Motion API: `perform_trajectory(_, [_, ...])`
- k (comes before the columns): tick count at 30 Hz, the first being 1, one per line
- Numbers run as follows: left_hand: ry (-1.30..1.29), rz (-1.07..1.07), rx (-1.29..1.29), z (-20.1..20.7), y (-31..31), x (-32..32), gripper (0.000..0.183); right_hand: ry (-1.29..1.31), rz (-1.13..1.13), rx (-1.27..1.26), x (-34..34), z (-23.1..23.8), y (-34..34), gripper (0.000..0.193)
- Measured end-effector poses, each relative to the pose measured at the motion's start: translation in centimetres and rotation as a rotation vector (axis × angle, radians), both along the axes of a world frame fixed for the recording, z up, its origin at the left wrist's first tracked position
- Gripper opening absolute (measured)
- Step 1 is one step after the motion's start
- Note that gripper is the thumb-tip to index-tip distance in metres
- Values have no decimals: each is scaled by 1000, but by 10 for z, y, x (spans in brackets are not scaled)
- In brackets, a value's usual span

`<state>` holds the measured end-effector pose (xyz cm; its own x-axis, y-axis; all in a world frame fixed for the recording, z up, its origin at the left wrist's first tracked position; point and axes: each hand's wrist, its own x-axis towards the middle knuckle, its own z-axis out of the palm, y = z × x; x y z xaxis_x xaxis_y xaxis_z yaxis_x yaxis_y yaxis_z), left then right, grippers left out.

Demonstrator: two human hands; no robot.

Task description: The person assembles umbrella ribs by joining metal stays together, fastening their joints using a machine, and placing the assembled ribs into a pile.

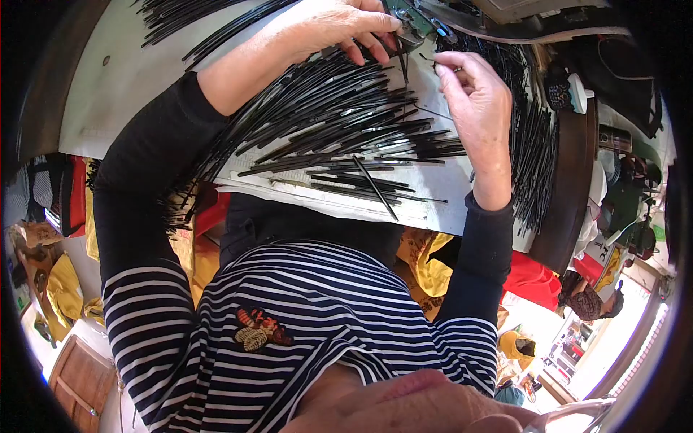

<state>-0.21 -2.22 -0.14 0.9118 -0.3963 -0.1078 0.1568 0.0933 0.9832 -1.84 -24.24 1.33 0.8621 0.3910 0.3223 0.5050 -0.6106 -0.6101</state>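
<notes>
My left hand (pixel 357 30) reaches in at the top, fingers curled beside a small green metal machine (pixel 413 29). A slim black rod (pixel 403 63) points down from its fingertips, seemingly gripped there; its upper end is partly hidden. To the right, my right hand (pixel 473 94) is closed in a pinch of thumb and forefinger. From that pinch a short, thin black piece (pixel 426 58) sticks out toward the machine. Beneath both hands a broad pile of black rods (pixel 325 115) fans across the white worktop (pixel 281 175).
Another dense bundle of black rods (pixel 533 144) lies along the right side, near the dark wooden table edge (pixel 570 180). More rods (pixel 191 18) lie at the far left. A white-and-dark container (pixel 570 94) stands beyond the right edge. A person (pixel 595 299) is in the right background.
</notes>
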Motion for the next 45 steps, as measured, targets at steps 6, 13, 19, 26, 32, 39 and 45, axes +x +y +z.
perform_trajectory(6, [34, 12, 17, 1, -1, -1, 23, -154, 10, 344, 2, -5, -3, 10])
perform_trajectory(13, [-184, 60, 183, 15, -8, -8, 23, -132, -67, 481, 8, -25, -20, 9])
perform_trajectory(19, [-252, -106, 203, -14, -4, 0, 35, 56, -43, 595, 6, -28, -12, 26])
perform_trajectory(26, [-134, -105, 117, -9, -1, -4, 35, 15, -39, 211, 8, -38, -14, 15])
perform_trajectory(32, [-78, -68, 109, -8, 0, -5, 32, 485, 60, 371, -9, -13, 11, 18])
perform_trajectory(39, [-101, -45, 140, -6, 0, -4, 30, 578, 79, 376, -3, -11, 12, 19])
perform_trajectory(45, [-148, -51, 190, -6, -1, -3, 31, 633, 106, 418, 0, -10, 11, 20])
